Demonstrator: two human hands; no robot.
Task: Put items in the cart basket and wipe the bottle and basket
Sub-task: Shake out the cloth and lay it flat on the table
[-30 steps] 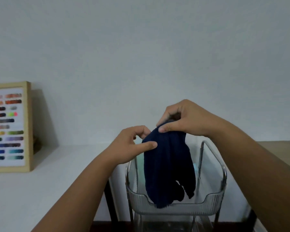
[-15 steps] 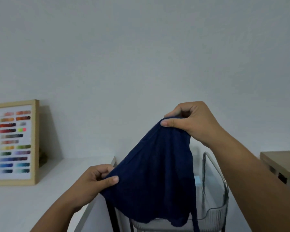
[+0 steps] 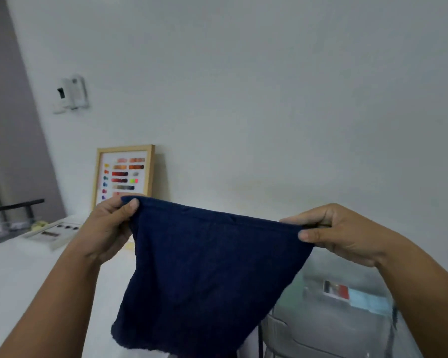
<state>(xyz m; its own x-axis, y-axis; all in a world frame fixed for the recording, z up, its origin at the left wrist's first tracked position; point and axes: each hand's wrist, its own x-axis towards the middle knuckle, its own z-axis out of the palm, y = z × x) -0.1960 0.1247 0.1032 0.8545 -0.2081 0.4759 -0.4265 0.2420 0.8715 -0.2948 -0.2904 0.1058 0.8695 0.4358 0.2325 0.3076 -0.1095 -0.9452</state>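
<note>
A dark navy cloth (image 3: 207,275) hangs spread out in front of me, held up by its top edge. My left hand (image 3: 109,226) pinches its upper left corner between thumb and fingers. My right hand (image 3: 339,231) pinches the upper right corner. Below the cloth at the lower right is the clear ribbed cart basket (image 3: 321,329), blurred, with a light blue and red item (image 3: 347,295) lying in it. No bottle shows in this view.
A white table (image 3: 18,275) spreads at the left, bearing a wood-framed colour chart (image 3: 123,174) that leans on the wall, a flat white tray (image 3: 55,231) and a dark rack (image 3: 11,210). A white device (image 3: 71,94) hangs on the wall.
My left hand rose and moved left with its corner, my right hand moved right, so the cloth is now stretched wide. The view swung left and up.
</note>
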